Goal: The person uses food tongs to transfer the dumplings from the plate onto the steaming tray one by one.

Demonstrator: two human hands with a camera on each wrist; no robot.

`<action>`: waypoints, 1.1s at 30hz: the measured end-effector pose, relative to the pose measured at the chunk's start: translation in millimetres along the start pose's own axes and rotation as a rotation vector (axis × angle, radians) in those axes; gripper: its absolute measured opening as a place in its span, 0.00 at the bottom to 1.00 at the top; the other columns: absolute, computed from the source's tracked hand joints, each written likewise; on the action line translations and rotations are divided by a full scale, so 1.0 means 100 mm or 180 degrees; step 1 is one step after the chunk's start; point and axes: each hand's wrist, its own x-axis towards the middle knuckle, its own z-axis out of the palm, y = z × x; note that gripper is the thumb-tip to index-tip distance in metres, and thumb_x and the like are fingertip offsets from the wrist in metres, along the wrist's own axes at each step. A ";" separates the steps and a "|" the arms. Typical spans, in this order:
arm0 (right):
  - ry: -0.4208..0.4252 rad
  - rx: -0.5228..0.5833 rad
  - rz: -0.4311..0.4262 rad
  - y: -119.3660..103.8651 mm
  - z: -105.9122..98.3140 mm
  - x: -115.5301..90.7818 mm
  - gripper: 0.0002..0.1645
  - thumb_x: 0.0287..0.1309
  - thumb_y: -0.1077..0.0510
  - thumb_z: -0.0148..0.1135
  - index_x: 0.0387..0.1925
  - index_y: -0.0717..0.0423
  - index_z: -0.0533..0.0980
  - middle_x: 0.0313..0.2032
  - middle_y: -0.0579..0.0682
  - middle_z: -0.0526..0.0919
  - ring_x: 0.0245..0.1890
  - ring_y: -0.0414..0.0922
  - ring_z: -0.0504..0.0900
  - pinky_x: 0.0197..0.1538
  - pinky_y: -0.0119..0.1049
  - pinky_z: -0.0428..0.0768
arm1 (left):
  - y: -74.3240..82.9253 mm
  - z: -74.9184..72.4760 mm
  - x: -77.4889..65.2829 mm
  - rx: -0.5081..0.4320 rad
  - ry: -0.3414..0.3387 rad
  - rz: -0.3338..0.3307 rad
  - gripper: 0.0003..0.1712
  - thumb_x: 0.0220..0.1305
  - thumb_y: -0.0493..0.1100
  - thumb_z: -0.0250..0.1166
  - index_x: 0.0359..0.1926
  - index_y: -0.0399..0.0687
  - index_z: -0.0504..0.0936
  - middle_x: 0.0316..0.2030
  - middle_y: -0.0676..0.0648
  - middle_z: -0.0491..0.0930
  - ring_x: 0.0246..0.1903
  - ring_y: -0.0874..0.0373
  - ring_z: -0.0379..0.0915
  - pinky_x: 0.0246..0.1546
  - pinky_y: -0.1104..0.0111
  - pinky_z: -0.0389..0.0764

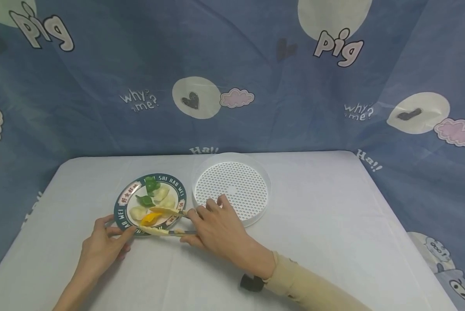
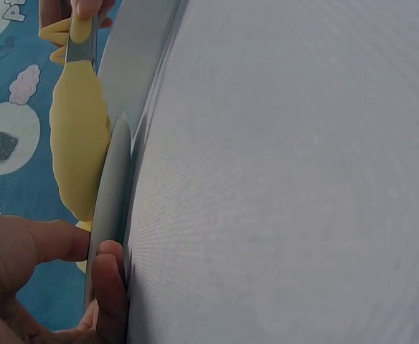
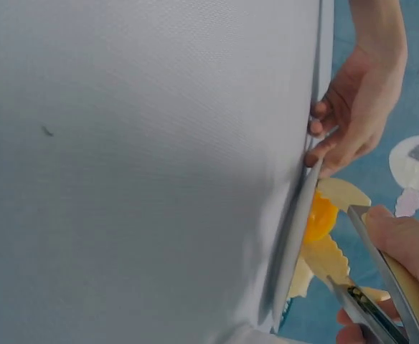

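Note:
A round plate (image 1: pixel 120 212) with a dark green lettered rim carries pale yellow, green and orange pieces that look like dumplings. My left hand (image 1: pixel 103 249) grips its near left rim, thumb above and fingers beneath in the left wrist view. My right hand (image 1: pixel 222 230) holds metal tongs with yellow scalloped tips (image 2: pixel 79 140). Those tips stand on either side of the orange dumpling (image 3: pixel 320 216) at the plate's near edge. Whether both tips touch it I cannot tell. The green dumpling (image 1: pixel 145 201) and pale ones lie farther back.
A white round tray with a perforated base (image 1: pixel 232 185) stands right of the plate, partly behind my right hand. Both rest on a white-covered table (image 1: pixel 333 224). A blue printed cloth (image 1: pixel 232 52) hangs behind it. A small black object (image 1: pixel 251 283) sits by my right wrist.

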 end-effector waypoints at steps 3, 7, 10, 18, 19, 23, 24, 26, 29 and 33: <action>0.0044 -0.0015 -0.0013 0.00 0.02 -0.01 0.34 0.73 0.19 0.47 0.55 0.37 0.80 0.36 0.34 0.88 0.38 0.41 0.81 0.54 0.43 0.76 | -0.01 0.01 0.00 -0.0002 0.0000 -0.0002 0.55 0.78 0.55 0.64 0.82 0.23 0.44 0.55 0.23 0.83 0.24 0.61 0.85 0.24 0.69 0.81; 0.0090 -0.0005 -0.0013 -0.01 0.05 -0.02 0.32 0.73 0.20 0.48 0.53 0.35 0.79 0.35 0.33 0.88 0.40 0.41 0.82 0.55 0.43 0.75 | -0.02 0.01 0.00 0.0009 -0.0008 -0.0024 0.55 0.78 0.55 0.64 0.82 0.23 0.44 0.53 0.25 0.85 0.24 0.61 0.84 0.25 0.69 0.80; 0.0068 0.0050 0.0019 -0.01 0.06 -0.03 0.32 0.73 0.20 0.48 0.54 0.35 0.79 0.36 0.33 0.89 0.43 0.41 0.83 0.57 0.44 0.76 | -0.02 0.01 0.00 0.0010 -0.0007 -0.0018 0.55 0.78 0.56 0.64 0.82 0.23 0.44 0.51 0.26 0.86 0.23 0.60 0.84 0.25 0.69 0.79; 0.0047 0.0095 0.0105 -0.03 0.08 -0.09 0.32 0.73 0.19 0.47 0.54 0.35 0.80 0.40 0.33 0.91 0.47 0.42 0.84 0.58 0.45 0.75 | -0.02 0.00 -0.01 0.0020 0.0009 0.0026 0.55 0.78 0.56 0.64 0.81 0.22 0.44 0.47 0.28 0.88 0.22 0.60 0.84 0.25 0.69 0.78; 0.0058 0.0096 0.0117 -0.03 0.08 -0.09 0.32 0.73 0.19 0.47 0.54 0.35 0.80 0.40 0.33 0.91 0.46 0.42 0.84 0.58 0.45 0.75 | -0.02 0.00 -0.01 0.0017 0.0016 0.0030 0.55 0.78 0.55 0.64 0.81 0.21 0.44 0.47 0.28 0.88 0.22 0.60 0.84 0.24 0.69 0.79; 0.0103 0.0138 0.0180 -0.02 0.06 -0.13 0.32 0.72 0.19 0.48 0.55 0.34 0.80 0.38 0.32 0.90 0.45 0.41 0.84 0.57 0.46 0.75 | -0.02 0.00 0.00 0.0017 0.0013 0.0035 0.56 0.79 0.56 0.65 0.81 0.21 0.44 0.47 0.27 0.88 0.22 0.60 0.84 0.24 0.69 0.78; 0.0115 0.0147 0.0197 -0.01 0.05 -0.15 0.33 0.72 0.19 0.48 0.56 0.34 0.80 0.38 0.32 0.90 0.45 0.41 0.84 0.57 0.46 0.75 | -0.01 0.01 0.00 0.0024 0.0017 0.0026 0.56 0.79 0.56 0.65 0.81 0.21 0.44 0.47 0.27 0.88 0.22 0.60 0.84 0.24 0.69 0.78; 0.0124 0.0169 0.0224 0.00 0.03 -0.17 0.33 0.72 0.19 0.49 0.57 0.34 0.80 0.39 0.33 0.90 0.45 0.41 0.84 0.57 0.46 0.76 | -0.01 0.00 0.00 0.0020 0.0019 0.0022 0.56 0.79 0.56 0.64 0.81 0.21 0.43 0.46 0.28 0.88 0.22 0.60 0.84 0.25 0.69 0.78; 0.0118 0.0207 0.0258 0.03 -0.02 -0.21 0.34 0.73 0.20 0.48 0.61 0.33 0.80 0.41 0.33 0.91 0.46 0.41 0.85 0.58 0.47 0.76 | -0.02 0.01 0.00 0.0013 0.0014 0.0027 0.56 0.78 0.56 0.64 0.81 0.21 0.43 0.45 0.28 0.88 0.22 0.59 0.84 0.25 0.69 0.78; 0.0094 0.0288 0.0334 0.11 -0.10 -0.25 0.33 0.74 0.21 0.49 0.64 0.33 0.80 0.42 0.33 0.91 0.47 0.41 0.85 0.59 0.48 0.76 | -0.03 0.01 -0.01 -0.0001 -0.0013 0.0045 0.56 0.79 0.55 0.64 0.81 0.21 0.43 0.44 0.29 0.89 0.22 0.59 0.84 0.26 0.69 0.79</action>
